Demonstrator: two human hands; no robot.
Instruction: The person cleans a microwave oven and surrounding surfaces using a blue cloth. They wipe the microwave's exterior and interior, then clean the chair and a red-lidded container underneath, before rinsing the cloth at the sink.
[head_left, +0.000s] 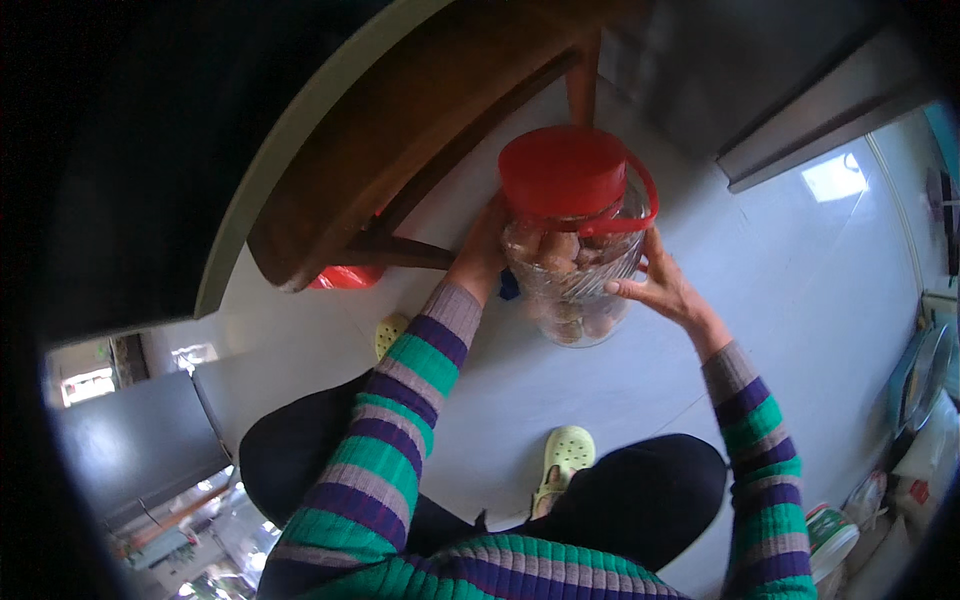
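Observation:
A clear ribbed jar (581, 274) with a red screw lid (562, 169) and a red carrying handle (651, 196) stands between my two hands, above or on the pale floor; I cannot tell which. Brownish rounded things, perhaps eggs (556, 251), fill much of it. My left hand (491, 232) presses against its left side, the fingers hidden behind the glass or plastic. On the right side, my right hand (664, 285) holds the jar with the thumb in front and the other fingers mostly behind it.
A wooden stool or chair (360, 187) stands close on the left, with a red plastic bag (349, 277) under it. A dark panel edge (262, 165) blocks the upper left. Grey cabinetry (810, 112) is at upper right. A tub (831, 538) and bags sit at lower right.

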